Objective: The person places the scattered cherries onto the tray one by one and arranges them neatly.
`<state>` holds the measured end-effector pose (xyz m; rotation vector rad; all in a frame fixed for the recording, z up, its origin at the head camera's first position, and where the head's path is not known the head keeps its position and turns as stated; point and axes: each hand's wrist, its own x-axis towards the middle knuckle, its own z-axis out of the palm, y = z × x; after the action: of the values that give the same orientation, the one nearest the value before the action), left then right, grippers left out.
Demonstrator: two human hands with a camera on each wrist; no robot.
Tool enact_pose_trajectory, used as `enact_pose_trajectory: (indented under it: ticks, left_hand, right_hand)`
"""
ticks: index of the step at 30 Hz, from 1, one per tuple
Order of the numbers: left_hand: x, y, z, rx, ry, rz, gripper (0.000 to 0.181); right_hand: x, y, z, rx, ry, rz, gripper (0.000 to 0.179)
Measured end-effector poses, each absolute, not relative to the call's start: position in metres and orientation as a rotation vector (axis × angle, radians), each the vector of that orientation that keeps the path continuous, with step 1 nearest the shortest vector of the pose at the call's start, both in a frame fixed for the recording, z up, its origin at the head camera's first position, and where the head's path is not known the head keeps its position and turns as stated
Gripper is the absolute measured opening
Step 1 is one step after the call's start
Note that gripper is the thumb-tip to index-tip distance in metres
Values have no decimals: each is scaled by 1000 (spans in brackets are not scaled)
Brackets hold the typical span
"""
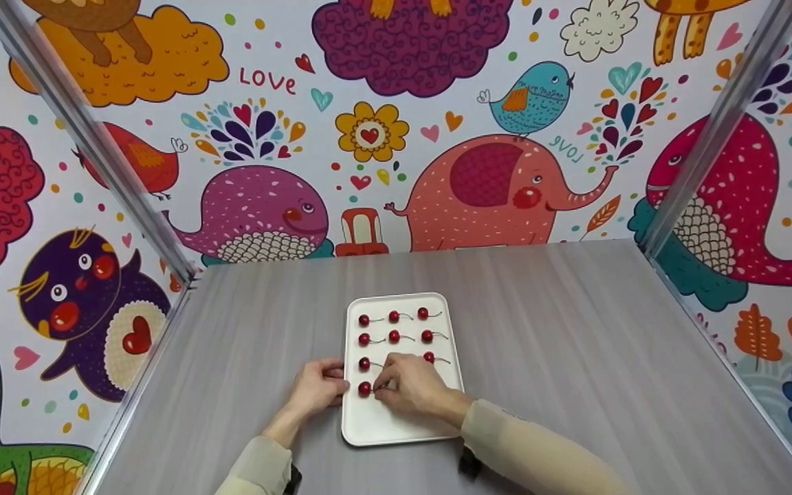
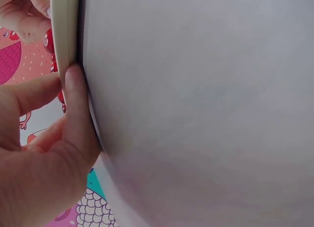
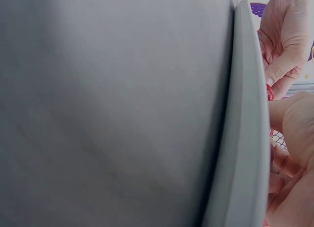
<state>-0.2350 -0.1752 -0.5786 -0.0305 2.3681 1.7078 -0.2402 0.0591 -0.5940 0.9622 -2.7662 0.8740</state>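
A white rectangular tray lies on the table with several red cherries on it, set in rows with their stems pointing right. My left hand grips the tray's left edge; in the left wrist view, thumb and fingers sit on either side of the rim. Over the tray's middle, my right hand has its fingertips together at the stem of the front-left cherry. That hand hides part of the two front rows. Just behind this cherry lies another cherry.
The grey wood-grain table extends around the tray. Patterned panels with cartoon animals stand at the back and sides, joined by metal corner posts.
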Motion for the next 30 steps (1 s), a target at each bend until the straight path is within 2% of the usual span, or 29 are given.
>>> enact_pose_trajectory:
  ticks: [9, 24, 30]
  left_hand:
    - [-237, -177, -580, 4, 2375, 1699, 53]
    - [-238, -175, -579, 3, 2390, 1684, 51]
    - [-238, -176, -580, -12, 2412, 1666, 49]
  right_hand:
    - [-242, 60, -597, 979, -2716, 820, 6]
    - [-242, 64, -593, 960, -2725, 859, 10]
    - [-240, 83, -583, 964, -2666, 893, 16]
